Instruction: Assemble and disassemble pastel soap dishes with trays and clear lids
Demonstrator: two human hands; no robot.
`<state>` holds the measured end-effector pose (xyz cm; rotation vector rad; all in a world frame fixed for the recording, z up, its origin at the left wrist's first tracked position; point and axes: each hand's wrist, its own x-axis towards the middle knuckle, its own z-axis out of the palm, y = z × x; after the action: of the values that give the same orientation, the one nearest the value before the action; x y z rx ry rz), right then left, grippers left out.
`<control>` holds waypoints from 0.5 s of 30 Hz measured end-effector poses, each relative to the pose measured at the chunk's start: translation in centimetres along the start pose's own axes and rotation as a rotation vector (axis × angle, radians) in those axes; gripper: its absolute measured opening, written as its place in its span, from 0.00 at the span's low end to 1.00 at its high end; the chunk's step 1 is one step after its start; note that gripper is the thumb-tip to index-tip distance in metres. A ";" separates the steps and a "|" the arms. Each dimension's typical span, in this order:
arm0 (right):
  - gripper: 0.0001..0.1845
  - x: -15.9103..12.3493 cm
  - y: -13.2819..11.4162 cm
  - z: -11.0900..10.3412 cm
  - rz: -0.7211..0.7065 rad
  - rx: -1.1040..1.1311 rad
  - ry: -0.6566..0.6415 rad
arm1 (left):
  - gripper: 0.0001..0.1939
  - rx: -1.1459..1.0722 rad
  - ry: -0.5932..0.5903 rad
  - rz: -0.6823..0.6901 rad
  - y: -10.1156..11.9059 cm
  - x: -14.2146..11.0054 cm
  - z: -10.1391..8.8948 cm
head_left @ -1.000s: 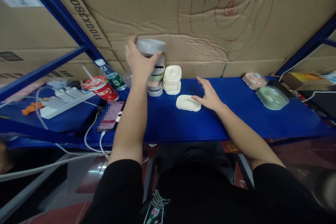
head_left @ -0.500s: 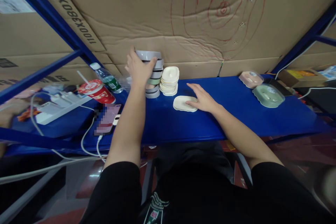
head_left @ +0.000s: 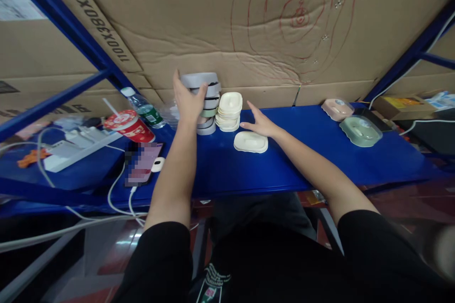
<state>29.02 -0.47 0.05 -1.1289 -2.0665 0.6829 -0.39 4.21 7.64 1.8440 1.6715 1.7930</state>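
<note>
A tall stack of grey and pale green oval dishes (head_left: pixel 212 102) stands against the cardboard. My left hand (head_left: pixel 190 104) grips the stack's upper part, with fingers at its left side and thumb at the front right. The topmost grey dish (head_left: pixel 199 78) sits slightly tilted. Just right of it rises a stack of cream lids (head_left: pixel 230 110). My right hand (head_left: pixel 261 122) hovers with fingers spread between that stack and a separate short pile of cream lids (head_left: pixel 250 142) lying in front. Nothing is in its fingers.
On the left are a red paper cup (head_left: pixel 131 126), a water bottle (head_left: pixel 144 109), a phone (head_left: pixel 144 163) and a white power strip (head_left: pixel 80 149) with cables. Pink (head_left: pixel 337 109) and green (head_left: pixel 360 131) lidded dishes stand at the right. Cardboard (head_left: pixel 199 23) backs the blue table (head_left: pixel 227 173).
My right hand has lifted off the front cream lids and moved left and away from me, toward the taller lid stack. My left hand stays on the grey dishes, slightly lower in view.
</note>
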 end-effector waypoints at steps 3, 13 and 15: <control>0.78 2.7 -0.5 1.0 -0.035 0.044 -0.007 | 0.50 -0.023 -0.018 -0.011 -0.4 0.0 0.2; 0.71 5.0 -0.4 3.2 -0.020 0.018 -0.042 | 0.56 0.046 -0.041 0.025 -0.6 -0.8 0.3; 0.72 4.7 -0.2 3.2 -0.013 0.025 -0.040 | 0.57 0.049 -0.055 0.025 -0.8 -0.8 0.4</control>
<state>24.59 3.12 -0.32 -1.0951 -2.0915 0.7281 -0.36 4.19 6.46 1.9245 1.6949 1.7084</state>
